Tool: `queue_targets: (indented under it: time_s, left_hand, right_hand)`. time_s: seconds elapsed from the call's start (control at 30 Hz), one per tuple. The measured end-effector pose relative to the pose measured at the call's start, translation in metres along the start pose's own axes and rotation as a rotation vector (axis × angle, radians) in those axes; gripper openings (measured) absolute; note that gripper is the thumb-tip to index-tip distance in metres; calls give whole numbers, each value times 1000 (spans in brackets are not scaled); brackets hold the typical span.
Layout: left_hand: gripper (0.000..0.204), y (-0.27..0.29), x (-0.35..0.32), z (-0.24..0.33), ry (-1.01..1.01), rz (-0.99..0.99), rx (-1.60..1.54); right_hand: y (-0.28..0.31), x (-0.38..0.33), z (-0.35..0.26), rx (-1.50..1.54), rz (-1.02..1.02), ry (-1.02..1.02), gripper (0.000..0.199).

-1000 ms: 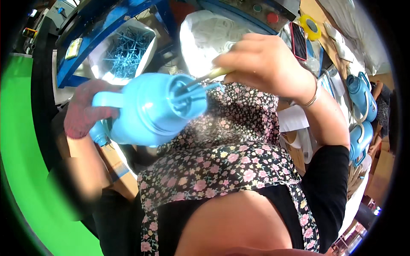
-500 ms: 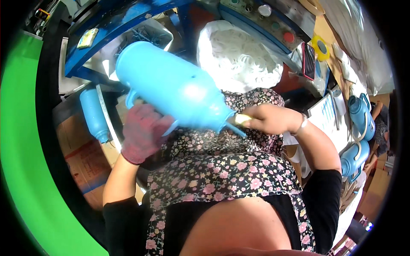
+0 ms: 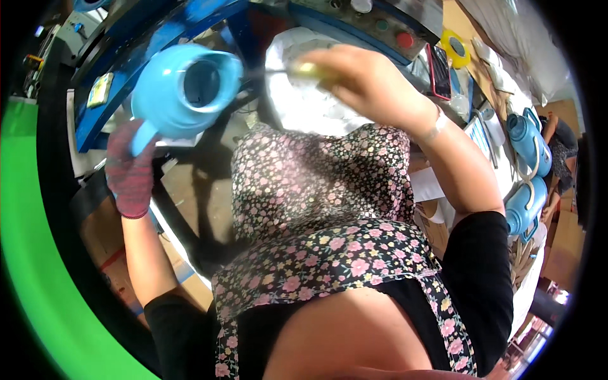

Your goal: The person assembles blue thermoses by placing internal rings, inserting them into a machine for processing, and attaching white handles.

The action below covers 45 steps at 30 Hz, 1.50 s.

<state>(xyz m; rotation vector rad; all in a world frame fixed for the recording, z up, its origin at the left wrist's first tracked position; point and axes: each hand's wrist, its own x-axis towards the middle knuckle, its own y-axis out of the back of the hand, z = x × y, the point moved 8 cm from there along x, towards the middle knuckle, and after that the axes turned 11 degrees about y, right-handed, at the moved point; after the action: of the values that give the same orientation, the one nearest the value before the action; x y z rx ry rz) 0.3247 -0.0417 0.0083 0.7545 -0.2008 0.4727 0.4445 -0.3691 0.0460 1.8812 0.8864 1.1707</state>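
Note:
My left hand [image 3: 130,168], in a dark red knit glove, is closed round the handle of a light blue plastic thermos shell [image 3: 158,101]. The shell is tilted so that its round mouth faces me, with a dark hollow inside. My bare right hand [image 3: 383,92] is raised to the right of the shell, over a white plastic bag [image 3: 282,54]. Its fingers are closed on a small yellow-handled tool [image 3: 307,68], whose thin dark blade points toward the shell's mouth. The tool is blurred and apart from the shell.
A blue metal frame [image 3: 88,130] and a control panel with a red button [image 3: 405,40] border the far side. To the right are a phone [image 3: 438,73], a yellow tape roll [image 3: 454,49] and two blue thermos shells [image 3: 529,142]. A person [image 3: 560,149] is beyond them.
My left hand has moved left and turned the shell from lying sideways to mouth toward me. My right hand has left the shell's neck and moved up and away with the yellow-handled tool.

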Motion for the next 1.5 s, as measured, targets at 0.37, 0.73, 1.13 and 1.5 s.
queue_targets:
  time_s: [0.37, 0.73, 1.13, 1.5]
  left_hand:
    - [40, 114, -61, 25, -66, 585, 542]
    - [47, 10, -96, 40, 328, -53, -999]
    - [84, -90, -70, 243, -316, -701, -346]
    - [61, -118, -61, 292, -801, -632, -23]
  right_hand:
    - [-196, -155, 169, -130, -434, -562, 33]
    - [-134, -145, 168, -175, -364, -628, 35]
    - [32, -105, -32, 184, 237, -380, 30]
    - [117, -83, -117, 248, -83, -166, 17]
